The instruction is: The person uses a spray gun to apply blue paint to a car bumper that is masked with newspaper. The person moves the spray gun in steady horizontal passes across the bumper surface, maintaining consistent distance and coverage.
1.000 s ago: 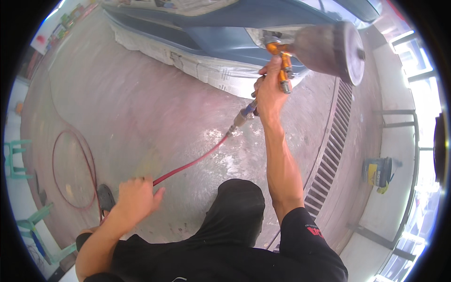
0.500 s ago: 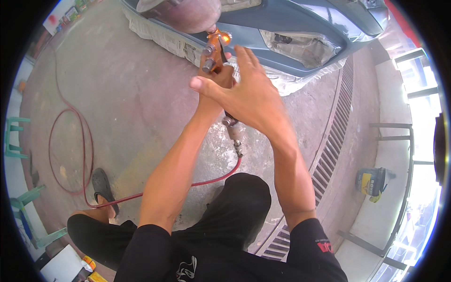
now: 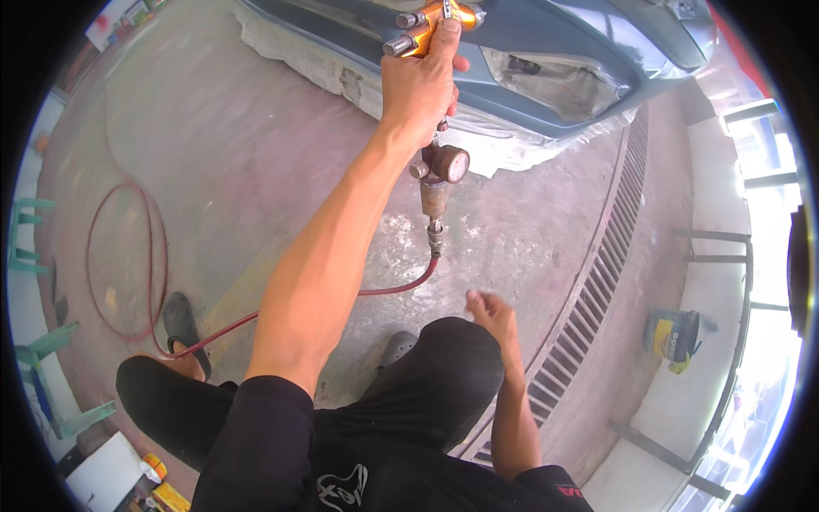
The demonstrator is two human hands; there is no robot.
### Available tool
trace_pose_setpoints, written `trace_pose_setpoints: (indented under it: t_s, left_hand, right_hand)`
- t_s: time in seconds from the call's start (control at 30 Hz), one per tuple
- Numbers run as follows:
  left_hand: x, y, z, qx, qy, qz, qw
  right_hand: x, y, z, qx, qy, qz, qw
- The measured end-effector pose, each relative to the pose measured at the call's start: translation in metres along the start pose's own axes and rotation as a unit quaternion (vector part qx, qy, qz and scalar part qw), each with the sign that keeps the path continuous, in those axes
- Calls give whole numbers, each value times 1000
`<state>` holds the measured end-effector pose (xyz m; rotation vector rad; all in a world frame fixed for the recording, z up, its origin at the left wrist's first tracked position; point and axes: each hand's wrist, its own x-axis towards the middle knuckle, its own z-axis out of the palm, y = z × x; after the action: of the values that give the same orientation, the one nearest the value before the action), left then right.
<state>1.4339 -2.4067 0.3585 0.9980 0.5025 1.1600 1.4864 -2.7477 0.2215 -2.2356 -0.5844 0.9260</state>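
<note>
My left hand (image 3: 416,96) is wrapped round the handle of an orange paint spray gun (image 3: 424,34) at the top of the view, thumb upward along its body. Below the handle hang a round pressure gauge (image 3: 455,164) and a filter (image 3: 434,200). From these a dark red air hose (image 3: 399,291) runs down and left. Beyond the gun lies a blue-grey car bumper (image 3: 589,32), with masking sheets along its lower edge and in its opening. My right hand (image 3: 495,319), slightly blurred, is beside my right knee, fingers loosely curled and apart, with nothing visible in it.
Loops of the hose (image 3: 165,256) lie on the concrete floor (image 3: 247,171) at left. A slotted drain grate (image 3: 589,303) runs along the right, with a dark bucket (image 3: 674,333) beyond it. Green plastic stools (image 3: 51,354) stand at the left edge.
My right hand has moved from beside the gun down to my knee. My left hand has raised the spray gun up and slightly right; its paint cup has left the view.
</note>
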Motion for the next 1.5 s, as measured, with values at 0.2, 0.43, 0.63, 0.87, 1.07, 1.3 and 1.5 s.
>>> trace_pose_setpoints:
  t_s: [0.2, 0.43, 0.63, 0.87, 1.07, 1.3, 1.5]
  left_hand:
    - [17, -7, -51, 48, 110, -46, 992]
    - [34, -11, -86, 36, 179, -71, 981]
    - [36, -18, -101, 49, 212, -53, 975]
    - [-10, -30, -78, 47, -3, -113, 992]
    - [-55, -52, -23, 252, -79, -42, 963]
    - [-84, -52, -24, 387, -272, -77, 878]
    - [-216, -110, -227, 607, -302, -282, 679]
  right_hand:
    - [-52, 1, 34, 157, -158, -83, 971]
    - [-61, -8, 23, 127, -179, -45, 975]
    - [-58, -19, 23, 103, -157, -16, 982]
    - [15, -25, 47, 29, 102, -149, 983]
    - [83, -159, 13, -6, 112, -427, 897]
    - [140, -165, 17, 350, 50, -290, 889]
    - [142, -171, 6, 513, 106, -283, 803]
